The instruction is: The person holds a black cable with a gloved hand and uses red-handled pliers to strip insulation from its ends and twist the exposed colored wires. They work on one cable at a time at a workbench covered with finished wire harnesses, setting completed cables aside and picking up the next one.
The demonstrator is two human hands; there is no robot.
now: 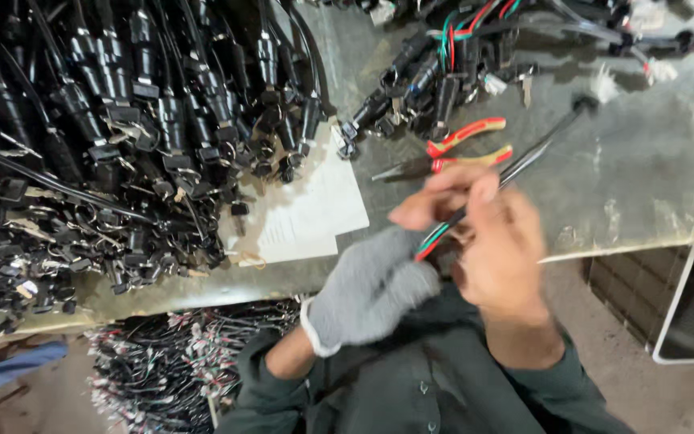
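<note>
Blurred and cut off

My right hand (500,241) is motion-blurred over the cable (524,161), hiding my grip; the heap of black connectors (106,120) runs off the left edge.

Two hands are in view: one left hand (375,285) in a grey knit glove and one bare right hand (496,241). Together they hold one black cable (524,161) with coloured wires at its near end. One pair of red-handled pliers (459,149) lies at twelve o'clock from them. One white paper sheet (315,209) lies on the one bench (636,177). The black cable assemblies (122,120) heaped at ten o'clock are too many and too tangled to count.
</note>
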